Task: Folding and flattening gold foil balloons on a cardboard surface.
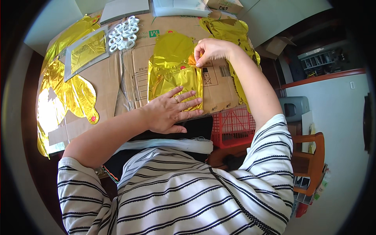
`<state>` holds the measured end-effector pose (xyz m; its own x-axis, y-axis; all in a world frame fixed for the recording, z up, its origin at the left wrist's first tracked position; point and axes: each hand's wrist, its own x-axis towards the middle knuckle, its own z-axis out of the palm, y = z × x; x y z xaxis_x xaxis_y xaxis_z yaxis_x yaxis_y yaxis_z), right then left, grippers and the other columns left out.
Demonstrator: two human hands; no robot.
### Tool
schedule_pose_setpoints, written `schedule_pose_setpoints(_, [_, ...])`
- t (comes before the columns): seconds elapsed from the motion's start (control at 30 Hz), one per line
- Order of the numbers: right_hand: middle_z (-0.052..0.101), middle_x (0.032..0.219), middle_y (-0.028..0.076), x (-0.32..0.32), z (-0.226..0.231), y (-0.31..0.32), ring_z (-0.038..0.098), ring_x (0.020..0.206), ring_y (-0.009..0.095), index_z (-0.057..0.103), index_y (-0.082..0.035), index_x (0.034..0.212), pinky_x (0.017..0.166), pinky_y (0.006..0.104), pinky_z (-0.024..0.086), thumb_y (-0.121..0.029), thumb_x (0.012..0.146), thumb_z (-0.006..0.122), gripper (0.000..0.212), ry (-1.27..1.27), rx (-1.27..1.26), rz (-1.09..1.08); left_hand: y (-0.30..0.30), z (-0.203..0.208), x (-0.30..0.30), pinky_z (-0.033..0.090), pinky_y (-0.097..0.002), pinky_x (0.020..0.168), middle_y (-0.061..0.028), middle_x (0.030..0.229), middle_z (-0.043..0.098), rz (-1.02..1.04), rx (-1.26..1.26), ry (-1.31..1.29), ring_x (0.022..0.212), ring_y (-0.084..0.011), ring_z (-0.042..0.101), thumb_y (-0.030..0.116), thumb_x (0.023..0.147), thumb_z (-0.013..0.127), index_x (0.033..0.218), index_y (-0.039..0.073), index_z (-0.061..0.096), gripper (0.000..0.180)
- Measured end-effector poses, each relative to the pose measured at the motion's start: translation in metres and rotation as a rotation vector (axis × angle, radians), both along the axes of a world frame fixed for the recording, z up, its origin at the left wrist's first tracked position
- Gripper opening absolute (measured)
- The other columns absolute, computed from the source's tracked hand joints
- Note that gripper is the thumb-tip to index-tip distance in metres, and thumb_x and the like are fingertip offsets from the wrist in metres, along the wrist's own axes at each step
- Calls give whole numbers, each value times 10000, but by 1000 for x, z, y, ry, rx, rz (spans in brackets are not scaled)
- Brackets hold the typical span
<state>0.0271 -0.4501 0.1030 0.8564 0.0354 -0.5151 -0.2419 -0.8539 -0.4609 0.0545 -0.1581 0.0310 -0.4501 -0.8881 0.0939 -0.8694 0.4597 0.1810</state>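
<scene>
A gold foil balloon (168,50), partly folded over itself, lies flat on the cardboard in front of me. My left hand (166,111) rests on its near end with the fingers spread, pressing the foil down. At the balloon's right edge my right hand (213,51) is closed, thumb and fingertips pinching the foil. The far end of the balloon reaches past the fold, with a small red spot at its tip.
More gold foil balloons lie at the left (80,94) and right (231,35). A clear bag (69,58) holds folded gold foil. White ribbon rolls (126,33) are heaped behind. Clear plastic bags (180,7) and a grey stack (124,10) stand far back. A red crate (234,125) sits below the edge.
</scene>
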Motion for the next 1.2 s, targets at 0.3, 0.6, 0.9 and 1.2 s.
schedule_pose_setpoints(0.3, [740,808,66,5,-13,2,659,743,174,757,-36,846,691,344,509,-206,720,856,234,-67,-52,3,0,-2,0,129,-536,1242,-88,1633,274,6,4,11,1519,-312,214,615,988,416,1568,219,314,710])
schedule_pose_setpoints(0.6, [697,917,88,-5,-21,1,659,863,222,749,-60,839,762,359,511,-236,731,837,225,-223,-76,16,-2,-2,0,127,-542,1239,-80,1641,262,8,13,0,1518,-309,217,610,984,429,1569,224,314,710])
schedule_pose_setpoints(0.9, [523,1014,53,-29,-43,3,550,1024,222,655,-75,858,907,353,467,-292,747,866,323,-565,-134,-124,0,-1,-1,138,-552,1233,-75,1638,269,14,12,7,1514,-312,226,601,985,435,1571,237,309,702])
schedule_pose_setpoints(1.2, [558,1299,146,-73,-60,28,544,1226,327,652,-97,1147,1036,429,445,-283,845,793,381,-1080,-278,-383,0,0,0,137,-537,1239,-79,1639,265,19,15,3,1515,-302,233,604,985,433,1568,222,318,706])
